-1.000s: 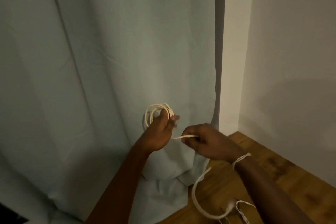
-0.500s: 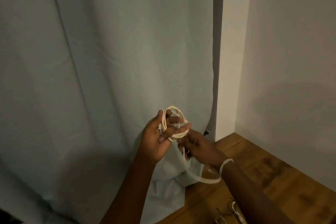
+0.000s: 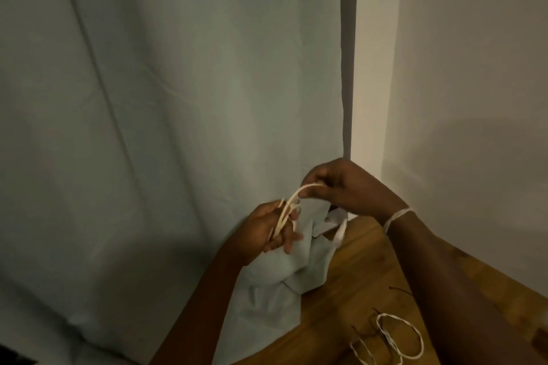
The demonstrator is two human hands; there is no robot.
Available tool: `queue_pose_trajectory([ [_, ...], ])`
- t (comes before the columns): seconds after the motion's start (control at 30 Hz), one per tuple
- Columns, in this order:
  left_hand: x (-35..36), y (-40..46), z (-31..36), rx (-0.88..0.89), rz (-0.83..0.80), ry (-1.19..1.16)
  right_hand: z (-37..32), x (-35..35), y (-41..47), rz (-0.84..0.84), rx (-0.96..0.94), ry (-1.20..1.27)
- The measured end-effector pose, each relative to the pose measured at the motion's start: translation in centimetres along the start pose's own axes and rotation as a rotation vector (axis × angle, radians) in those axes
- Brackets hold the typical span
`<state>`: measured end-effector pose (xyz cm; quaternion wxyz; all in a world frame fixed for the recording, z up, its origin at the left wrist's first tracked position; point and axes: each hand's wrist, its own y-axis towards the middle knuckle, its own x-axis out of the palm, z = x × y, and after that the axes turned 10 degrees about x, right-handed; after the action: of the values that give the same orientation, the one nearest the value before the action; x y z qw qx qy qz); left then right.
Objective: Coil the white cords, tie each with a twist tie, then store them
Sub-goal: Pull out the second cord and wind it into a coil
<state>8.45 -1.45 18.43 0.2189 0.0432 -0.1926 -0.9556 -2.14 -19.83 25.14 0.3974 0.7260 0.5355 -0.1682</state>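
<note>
The left hand (image 3: 268, 231) sits low in the middle of the frame, its fingers curled round a small coil (image 3: 285, 213) of white cord, the loops standing up out of the grip. Up and to the right, the right hand (image 3: 344, 187) pinches a strand of the same cord (image 3: 308, 187) between thumb and fingers; the strand arcs down from that pinch to the coil. More of the cord crosses the right wrist (image 3: 396, 216) as a pale band, and a blurred white piece (image 3: 341, 232) hangs under that hand, just above the table edge; whether it is the cord's end cannot be told.

Both forearms come in from the bottom of the frame. Under the right arm, at lower right, a wooden table (image 3: 350, 290) bears a second white cord (image 3: 397, 338) lying in loose loops, with thin dark ties (image 3: 400, 290) beside it. A pale blue-grey curtain (image 3: 178, 98) fills the left and centre of the frame, and its lower end is bunched on the table's left edge behind the left hand. A white wall (image 3: 474, 68) takes up the right side.
</note>
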Motion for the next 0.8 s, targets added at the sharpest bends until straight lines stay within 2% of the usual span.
queue_pose_trajectory([
  [0.07,0.2,0.1,0.6,0.051,-0.020,-0.375,1.0,0.4,0.5,0.072,0.005,0.179],
  [0.13,0.5,0.5,0.7,0.061,-0.078,-0.604,1.8,2.2,0.2,0.090,0.008,0.331],
  [0.27,1.3,1.0,0.5,0.095,-0.069,-0.754,1.7,5.8,-0.9,0.072,0.158,0.704],
  [0.37,2.3,1.2,0.5,0.111,0.031,-0.747,0.9,7.1,-1.3,0.210,0.206,0.746],
  [0.47,3.5,1.4,1.0,0.121,0.178,-0.613,0.6,7.4,-1.1,0.362,0.103,0.596],
  [0.6,3.3,1.6,0.5,0.066,0.262,-0.447,1.7,7.2,-1.0,0.399,0.042,0.541],
  [0.67,2.3,1.4,0.2,-0.004,0.258,-0.374,2.2,6.9,-1.3,0.384,0.048,0.550],
  [0.8,0.6,1.2,0.8,-0.191,0.126,-0.293,3.2,7.2,-1.8,0.318,0.110,0.503],
])
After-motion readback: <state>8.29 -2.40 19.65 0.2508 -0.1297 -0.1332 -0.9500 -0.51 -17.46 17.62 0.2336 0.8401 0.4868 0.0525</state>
